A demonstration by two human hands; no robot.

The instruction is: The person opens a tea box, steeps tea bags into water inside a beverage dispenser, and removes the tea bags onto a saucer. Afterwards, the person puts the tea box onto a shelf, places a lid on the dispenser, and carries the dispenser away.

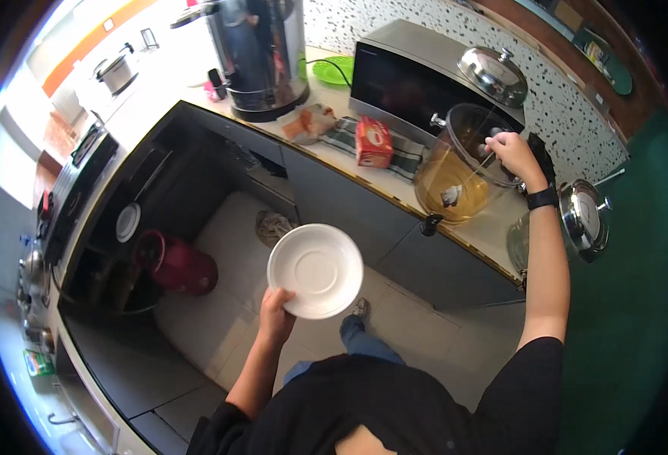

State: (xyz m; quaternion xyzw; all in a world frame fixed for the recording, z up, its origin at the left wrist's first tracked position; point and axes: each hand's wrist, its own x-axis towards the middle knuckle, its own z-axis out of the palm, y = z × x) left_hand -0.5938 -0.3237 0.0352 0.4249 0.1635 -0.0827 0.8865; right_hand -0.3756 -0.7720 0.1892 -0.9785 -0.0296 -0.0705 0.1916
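My left hand [276, 312] grips the edge of a white plate [341, 277], thumb on top, held out over the floor. The plate has a round ring at its centre and bears nothing. My right hand [514, 155], with a black band at the wrist, is closed over the open top of a clear drink dispenser [432, 171]. Its fingers pinch a thin handle [489, 160] that slants down into the dispenser. Amber liquid [474, 201] fills its lower part, and a pale tea bag [451, 196] shows there, below the handle. What the handle ends in is hidden.
Behind the dispenser stands a microwave [402, 83] with a shiny lid [493, 76] on it. A red box [373, 142] lies on a striped cloth [408, 155]. A second lidded dispenser [583, 216] is at the right. A maroon bin [178, 264] sits below the counter.
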